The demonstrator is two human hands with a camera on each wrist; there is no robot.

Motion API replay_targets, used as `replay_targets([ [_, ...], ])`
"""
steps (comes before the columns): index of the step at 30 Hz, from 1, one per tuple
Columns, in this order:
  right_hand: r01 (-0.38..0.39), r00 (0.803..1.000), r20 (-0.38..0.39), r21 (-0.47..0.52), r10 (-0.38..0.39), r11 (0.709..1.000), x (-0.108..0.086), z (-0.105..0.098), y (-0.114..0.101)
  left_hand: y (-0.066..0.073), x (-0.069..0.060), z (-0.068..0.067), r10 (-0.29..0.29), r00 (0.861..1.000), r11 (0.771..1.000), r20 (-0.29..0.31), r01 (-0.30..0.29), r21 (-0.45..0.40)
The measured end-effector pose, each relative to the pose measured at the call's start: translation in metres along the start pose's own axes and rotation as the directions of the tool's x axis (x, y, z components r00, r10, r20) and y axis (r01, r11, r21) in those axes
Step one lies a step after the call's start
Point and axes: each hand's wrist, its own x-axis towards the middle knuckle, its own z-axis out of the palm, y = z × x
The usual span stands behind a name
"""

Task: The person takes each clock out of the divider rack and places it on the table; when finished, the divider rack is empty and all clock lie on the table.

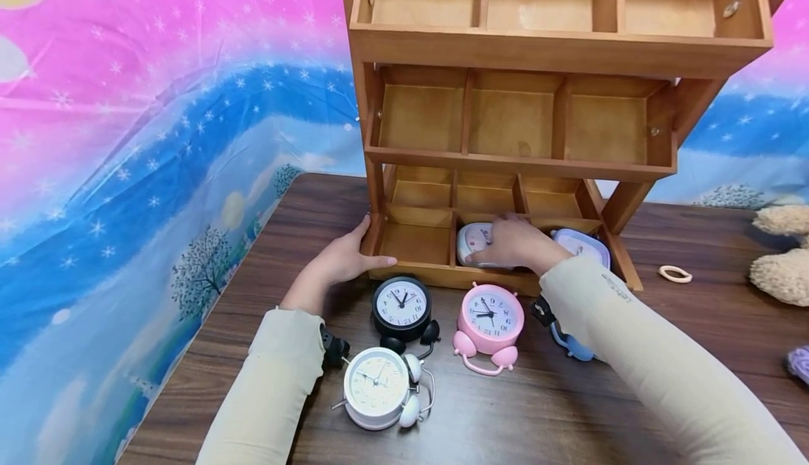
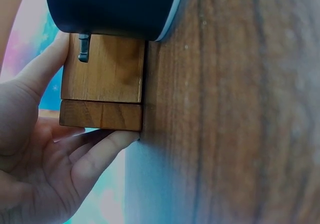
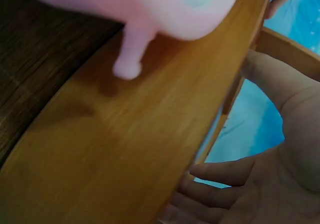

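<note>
My left hand point(image 1: 341, 258) grips the lower left corner of a tiered wooden shelf point(image 1: 518, 159), thumb on the front and fingers round the side. My right hand point(image 1: 520, 244) reaches into the bottom tier's middle compartment and holds a white rounded-square item point(image 1: 472, 240) with a cartoon face; its right part is hidden under the hand. A similar purple item point(image 1: 584, 246) stands in the right compartment, partly behind my wrist. Before the shelf lie a black alarm clock point(image 1: 402, 305), a pink alarm clock point(image 1: 491, 316) and a white alarm clock point(image 1: 376, 388), close to my forearms.
A blue object point(image 1: 576, 348) shows partly from beneath my right sleeve. Farther right on the dark wooden table point(image 1: 537, 419) lie a small wooden ring point(image 1: 675, 279), a beige plush toy point(image 1: 780, 268) and a purple fuzzy thing point(image 1: 799, 362). A patterned cloth point(image 1: 189, 142) hangs behind.
</note>
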Motion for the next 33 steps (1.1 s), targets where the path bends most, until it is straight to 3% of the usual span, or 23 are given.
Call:
replay_targets([
  [19,-0.100,0.995,-0.030,-0.008,0.100,0.995,0.006,0.010,-0.003,0.004,-0.002,-0.002,-0.007,1.000,1.000,-0.005,0.007,-0.009],
  [33,-0.071,0.997,0.027,-0.012,0.072,0.997,0.006,0.002,0.001,0.002,-0.001,0.000,-0.006,1.000,1.000,-0.001,0.006,-0.018],
])
